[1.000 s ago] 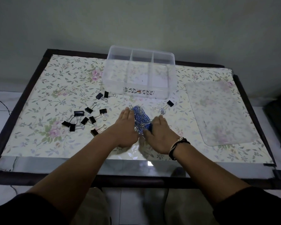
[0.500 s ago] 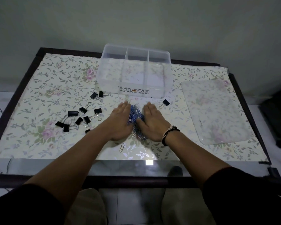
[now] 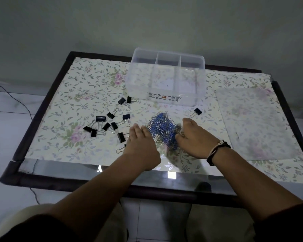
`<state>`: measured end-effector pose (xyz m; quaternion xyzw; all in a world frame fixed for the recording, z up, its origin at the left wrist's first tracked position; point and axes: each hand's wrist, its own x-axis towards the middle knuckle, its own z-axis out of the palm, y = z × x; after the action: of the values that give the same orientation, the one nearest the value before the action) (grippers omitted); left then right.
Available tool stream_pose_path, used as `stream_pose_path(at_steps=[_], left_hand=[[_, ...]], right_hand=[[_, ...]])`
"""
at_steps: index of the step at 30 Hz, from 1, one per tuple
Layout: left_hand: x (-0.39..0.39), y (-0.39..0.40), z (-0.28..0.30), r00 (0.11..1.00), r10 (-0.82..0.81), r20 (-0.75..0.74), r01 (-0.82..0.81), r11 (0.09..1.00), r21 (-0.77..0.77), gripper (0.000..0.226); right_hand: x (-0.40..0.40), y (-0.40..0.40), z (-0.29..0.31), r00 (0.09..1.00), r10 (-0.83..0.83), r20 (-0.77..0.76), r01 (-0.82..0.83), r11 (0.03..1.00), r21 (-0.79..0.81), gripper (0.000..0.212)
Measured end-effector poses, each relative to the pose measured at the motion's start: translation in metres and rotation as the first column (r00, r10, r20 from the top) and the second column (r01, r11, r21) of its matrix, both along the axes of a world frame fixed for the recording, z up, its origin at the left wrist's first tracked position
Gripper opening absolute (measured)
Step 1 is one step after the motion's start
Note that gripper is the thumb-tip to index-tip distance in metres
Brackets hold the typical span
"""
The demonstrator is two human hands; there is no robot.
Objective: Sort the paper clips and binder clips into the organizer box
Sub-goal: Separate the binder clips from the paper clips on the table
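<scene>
A heap of blue and silver paper clips [image 3: 160,125] lies on the table in front of the clear three-compartment organizer box [image 3: 166,95]. My left hand [image 3: 142,145] rests flat against the heap's left side, fingers together. My right hand [image 3: 194,138] presses in from the right, its fingers curled into the clips and blurred. Several black binder clips [image 3: 106,126] are scattered to the left of the heap. One more black binder clip [image 3: 198,111] lies near the box's front right corner. The box compartments look empty.
The box's clear lid [image 3: 255,123] lies flat on the right side of the floral-covered table [image 3: 63,105]. A dark raised frame [image 3: 42,105] edges the table. A binder clip [image 3: 120,151] lies just left of my left wrist.
My hands, close together over the heap half a second ago, have drawn back and apart. More of the paper clip heap shows between them now.
</scene>
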<state>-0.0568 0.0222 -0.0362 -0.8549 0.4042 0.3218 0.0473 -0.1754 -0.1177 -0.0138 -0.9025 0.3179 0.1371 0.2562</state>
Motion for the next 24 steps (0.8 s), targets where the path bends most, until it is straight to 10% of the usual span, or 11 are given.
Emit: stream_pose_path(at_steps=[15,21,24], left_hand=[[0.026,0.018,0.000,0.988,0.006,0.152,-0.009,1.000,0.024,0.102],[0.040,0.031,0.032,0.986,-0.045,0.163,0.039,0.999,0.036,0.073],[0.073,0.032,0.046,0.965,0.147,0.217,-0.104,0.975,-0.198,0.028]], right_hand=[[-0.010,0.000,0.023,0.999,0.028,0.028,-0.027,0.999,-0.043,0.026],[-0.005,0.054,0.011,0.875,0.475,0.094,-0.472,0.880,-0.061,0.037],[0.003,0.090,-0.007,0.792,0.609,0.047,-0.606,0.793,-0.067,0.039]])
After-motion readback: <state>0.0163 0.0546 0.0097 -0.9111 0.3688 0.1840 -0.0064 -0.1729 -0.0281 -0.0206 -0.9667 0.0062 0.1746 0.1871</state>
